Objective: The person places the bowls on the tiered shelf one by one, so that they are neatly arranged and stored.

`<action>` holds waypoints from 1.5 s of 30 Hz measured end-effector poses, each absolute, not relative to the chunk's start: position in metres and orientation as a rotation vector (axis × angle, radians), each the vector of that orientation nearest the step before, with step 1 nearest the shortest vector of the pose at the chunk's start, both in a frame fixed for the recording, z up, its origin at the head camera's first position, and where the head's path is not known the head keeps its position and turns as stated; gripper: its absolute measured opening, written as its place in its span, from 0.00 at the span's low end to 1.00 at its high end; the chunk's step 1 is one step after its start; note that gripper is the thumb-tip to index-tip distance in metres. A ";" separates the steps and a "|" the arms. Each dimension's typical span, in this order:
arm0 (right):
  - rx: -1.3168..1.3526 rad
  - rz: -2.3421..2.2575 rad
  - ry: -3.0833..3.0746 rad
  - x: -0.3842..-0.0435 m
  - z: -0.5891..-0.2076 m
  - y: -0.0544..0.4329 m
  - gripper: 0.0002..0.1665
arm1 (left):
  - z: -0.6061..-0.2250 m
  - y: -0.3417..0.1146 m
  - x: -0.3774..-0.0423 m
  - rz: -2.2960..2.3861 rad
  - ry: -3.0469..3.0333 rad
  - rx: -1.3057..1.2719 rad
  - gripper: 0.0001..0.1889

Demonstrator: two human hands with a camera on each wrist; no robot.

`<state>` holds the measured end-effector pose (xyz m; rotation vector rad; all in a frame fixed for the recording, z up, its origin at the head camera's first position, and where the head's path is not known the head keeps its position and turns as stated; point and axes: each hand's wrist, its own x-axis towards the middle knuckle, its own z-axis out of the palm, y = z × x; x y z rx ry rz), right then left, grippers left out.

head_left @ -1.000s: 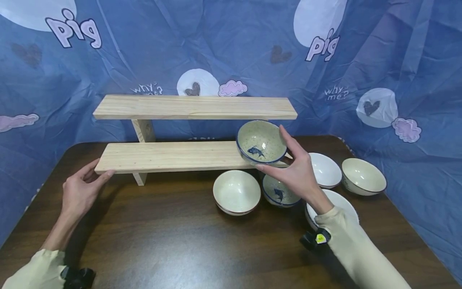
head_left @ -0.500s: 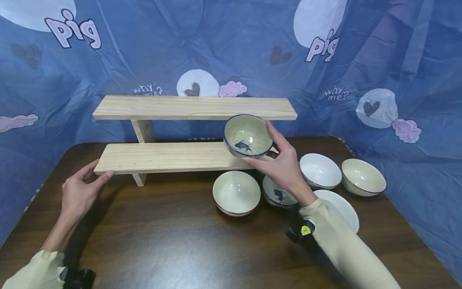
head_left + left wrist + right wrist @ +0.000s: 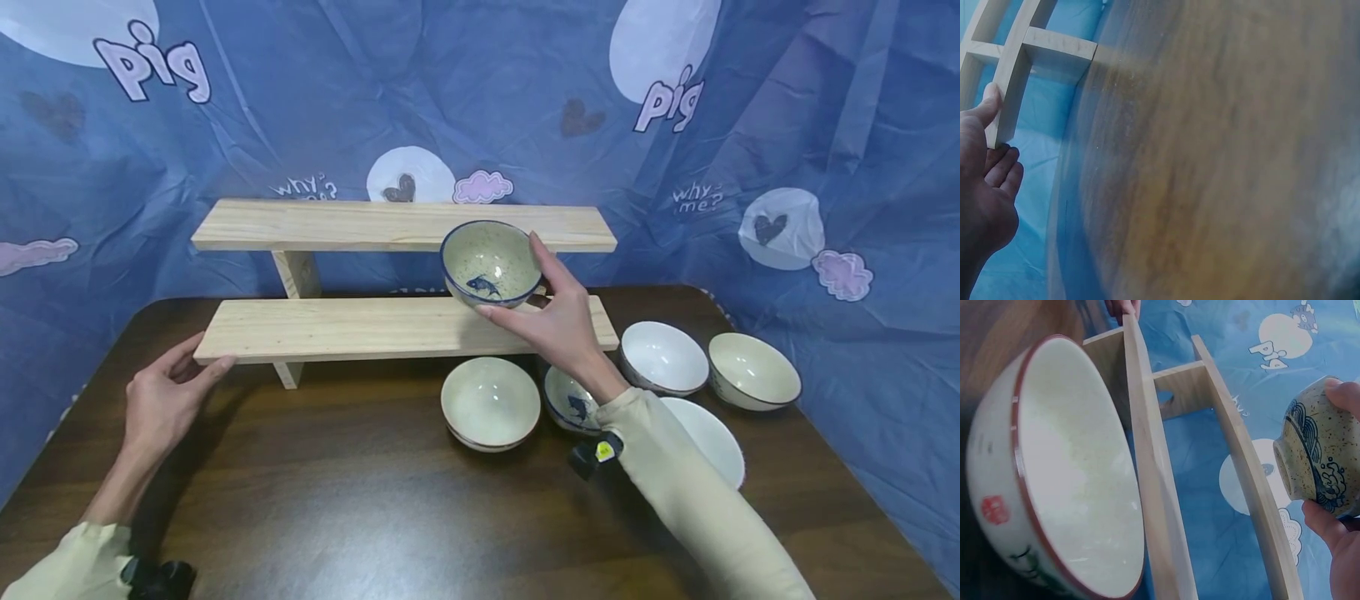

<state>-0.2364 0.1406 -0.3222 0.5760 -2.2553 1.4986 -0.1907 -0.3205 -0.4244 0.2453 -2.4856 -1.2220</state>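
Note:
In the head view my right hand [image 3: 558,321] holds a speckled bowl [image 3: 491,262] with a blue rim and a blue fish inside, raised in front of the two-tier wooden shelf. The right wrist view shows the bowl's patterned outside [image 3: 1322,450], with the thumb and a finger against it. My left hand [image 3: 165,396] pinches the left end of the shelf's lower board [image 3: 337,327]. In the left wrist view the thumb [image 3: 990,103] lies on the board and the other fingers are below its end. The upper board [image 3: 322,225] runs behind the raised bowl.
A cream bowl [image 3: 491,402] stands in front of the shelf, beside a second fish bowl [image 3: 566,396] partly behind my right wrist. Right of them are a white bowl [image 3: 663,357], a cream bowl with a dark rim [image 3: 753,371] and another white bowl [image 3: 716,442], partly covered by the sleeve.
My right hand has carried the fish bowl left and slightly upward, from the shelf's right end toward its middle right. My left hand has stayed on the lower board.

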 end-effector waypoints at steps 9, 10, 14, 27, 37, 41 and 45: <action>0.599 1.507 -2.232 -0.249 -0.315 0.125 0.63 | -0.424 -0.320 -0.191 -1.225 -2.478 0.244 0.36; 0.603 1.502 -2.229 -0.250 -0.314 0.123 0.63 | -0.424 -0.320 -0.192 -1.221 -2.481 0.244 0.36; 0.625 1.478 -2.218 -0.255 -0.310 0.117 0.63 | -0.424 -0.319 -0.192 -1.218 -2.486 0.250 0.36; 0.621 1.522 -2.197 -0.269 -0.307 0.097 0.64 | -0.424 -0.319 -0.193 -1.237 -2.488 0.247 0.36; 0.539 1.518 -2.269 -0.276 -0.303 0.081 0.66 | -0.425 -0.320 -0.192 -1.235 -2.471 0.265 0.36; 0.510 1.518 -2.303 -0.280 -0.302 0.073 0.67 | -0.426 -0.321 -0.192 -1.246 -2.463 0.260 0.36; 0.481 1.567 -2.297 -0.285 -0.300 0.065 0.67 | -0.426 -0.321 -0.192 -1.255 -2.454 0.250 0.35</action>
